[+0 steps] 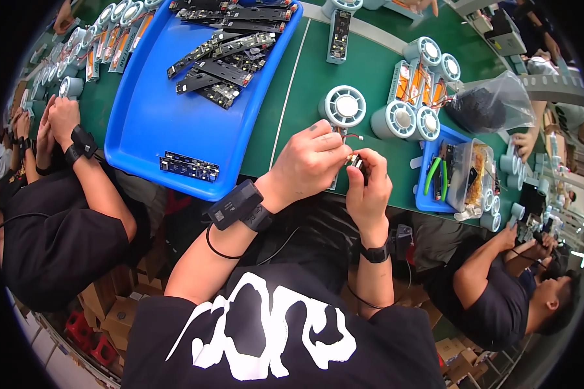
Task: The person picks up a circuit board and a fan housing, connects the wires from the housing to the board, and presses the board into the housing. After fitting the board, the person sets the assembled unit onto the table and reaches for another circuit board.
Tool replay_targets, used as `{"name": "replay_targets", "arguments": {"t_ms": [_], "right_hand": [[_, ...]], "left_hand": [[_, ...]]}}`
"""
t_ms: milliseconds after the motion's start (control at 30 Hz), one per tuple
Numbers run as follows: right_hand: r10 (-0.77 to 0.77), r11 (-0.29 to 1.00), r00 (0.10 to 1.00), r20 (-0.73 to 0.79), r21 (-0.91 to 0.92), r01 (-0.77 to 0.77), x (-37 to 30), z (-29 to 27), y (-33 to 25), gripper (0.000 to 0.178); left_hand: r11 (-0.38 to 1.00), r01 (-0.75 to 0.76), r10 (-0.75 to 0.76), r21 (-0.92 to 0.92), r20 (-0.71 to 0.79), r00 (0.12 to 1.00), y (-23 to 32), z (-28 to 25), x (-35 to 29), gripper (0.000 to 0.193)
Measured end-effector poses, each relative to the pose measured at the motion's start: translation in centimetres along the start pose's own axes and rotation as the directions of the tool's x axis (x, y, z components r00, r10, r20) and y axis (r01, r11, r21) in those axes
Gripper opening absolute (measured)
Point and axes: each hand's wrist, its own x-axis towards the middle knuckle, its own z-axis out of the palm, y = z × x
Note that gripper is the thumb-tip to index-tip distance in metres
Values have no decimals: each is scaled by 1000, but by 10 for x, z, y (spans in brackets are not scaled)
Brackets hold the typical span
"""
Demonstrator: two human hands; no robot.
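Note:
My left hand [313, 159] is closed, its fingertips pinched beside my right hand [370, 185]; what it grips is hidden. My right hand's thumb and fingers close on a small dark circuit board [355, 161], mostly covered by the fingers. Just beyond both hands lies a light-blue handheld fan [344, 106] with a round slotted head. Its handle runs under my left hand and shows only in part. A thin wire with a white connector [361, 137] sticks out past my left fingers.
A blue tray [126, 139] on the left holds many circuit boards [230, 48]. Several fans [396, 120] with orange-wrapped parts stand right. A small blue bin [428, 194] holds green-handled pliers [433, 176], near a plastic bag [496, 104]. People work on both sides.

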Motion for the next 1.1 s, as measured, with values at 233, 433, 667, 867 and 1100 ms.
{"name": "replay_targets", "arguments": {"t_ms": [233,433,667,867,1100], "right_hand": [[117,991,991,68,-77,-112,12,-9,-19,21],[52,994,999,0,-93,-52,23,4,-25,14],[360,834,926,112,406,-374,17,-1,-20,17],[453,694,866,211,527,-491,15,-1,-17,18],[371,671,876,308,563,-482,17,-8,-11,13]], "left_hand": [[999,-1,3,-38,49,999,-1,1,1,14],[995,28,-17,-94,119,993,1,-8,6,13],[986,-39,77,-159,239,968,2,-12,5,14],[982,-29,80,-187,274,958,2,-13,4,13],[971,1,66,-241,273,960,-1,-11,4,15]]}}
